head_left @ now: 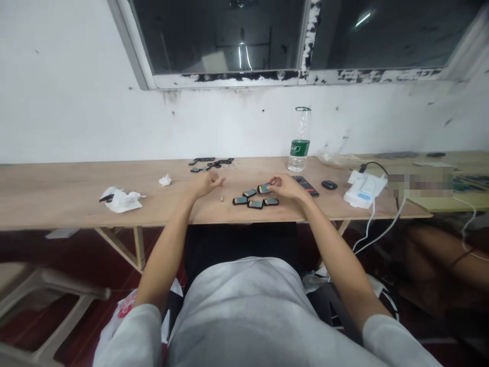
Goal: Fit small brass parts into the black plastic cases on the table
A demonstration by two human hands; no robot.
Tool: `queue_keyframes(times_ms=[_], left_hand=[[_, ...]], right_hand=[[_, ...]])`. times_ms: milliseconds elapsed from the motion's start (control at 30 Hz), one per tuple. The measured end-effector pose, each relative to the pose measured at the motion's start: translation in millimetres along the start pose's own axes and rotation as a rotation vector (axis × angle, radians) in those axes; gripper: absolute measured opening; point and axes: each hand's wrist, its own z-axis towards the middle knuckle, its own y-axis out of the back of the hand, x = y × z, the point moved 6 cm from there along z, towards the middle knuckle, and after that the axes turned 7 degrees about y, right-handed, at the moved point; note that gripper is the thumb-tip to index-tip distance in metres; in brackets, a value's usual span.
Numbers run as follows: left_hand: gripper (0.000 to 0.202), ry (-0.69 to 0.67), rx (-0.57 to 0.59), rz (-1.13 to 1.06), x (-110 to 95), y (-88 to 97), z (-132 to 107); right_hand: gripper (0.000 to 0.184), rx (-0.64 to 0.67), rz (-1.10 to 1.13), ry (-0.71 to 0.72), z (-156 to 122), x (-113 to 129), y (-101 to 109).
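Note:
My right hand [284,185] pinches the right side of a small black-framed module with a grey-green face [263,188] and a yellow spot at its left end. Just below and left of it, several similar modules [255,204] lie in a loose cluster on the wooden table [76,201]. Over the table to the left, my left hand [204,184] is loosely bent, its thumb apart from the fingers and nothing visible in it. Between the hands lies a tiny tan piece [222,199]. More black-framed modules [214,164] are grouped behind my left hand, beside small pale bits [235,165].
Crumpled tissues [124,200] lie at the left. A green-labelled bottle [299,145] stands near the wall, behind a phone [305,186] and a black oval object [329,184]. A white box [364,189] with cables sits at right. Another person's bare limb [439,239] shows lower right.

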Motion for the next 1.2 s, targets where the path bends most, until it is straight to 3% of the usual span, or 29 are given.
queue_keyframes(times_ms=[133,400,533,700,1000,1200], left_hand=[[0.032,-0.113,-0.127,-0.016,-17,6.5,-3],[0.021,-0.437,-0.142,-0.107,-69,-5.3,-15],[0.02,-0.544,-0.186,-0.052,-84,-15.0,-19],[0.016,-0.582,-0.292,-0.017,-90,-21.2,-20],[0.014,-0.622,-0.274,-0.002,-91,-22.7,-24],[0.017,-0.664,-0.336,0.015,-88,-23.2,-26]], right_hand=[[0.023,-0.051,0.024,0.075,-3,22,2],[0.024,-0.063,0.072,0.152,-4,47,-5],[0.022,-0.056,0.128,0.178,-5,59,-8],[0.023,-0.034,0.157,0.164,-6,69,-11],[0.02,-0.037,0.194,0.176,-7,74,-11],[0.021,-0.035,0.223,0.184,-7,72,-11]])
